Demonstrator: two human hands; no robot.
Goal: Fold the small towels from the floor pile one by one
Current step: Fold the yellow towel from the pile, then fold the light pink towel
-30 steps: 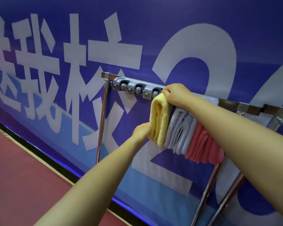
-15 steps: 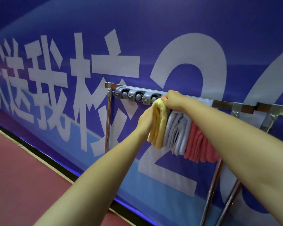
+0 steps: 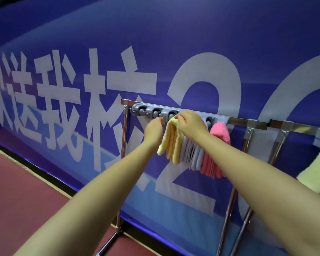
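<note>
Hands (image 3: 175, 124) at yellow towel (image 3: 171, 143), grey towels (image 3: 193, 156) beside, rack (image 3: 257, 123)

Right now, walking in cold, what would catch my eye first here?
Probably the row of folded towels hanging from the metal rack mid-frame: yellow towel, grey towels, pink towels. Both hands meet at the yellow one, the right hand on its top, the left hand beside it. Behind looms a blue banner with huge white lettering.
</note>
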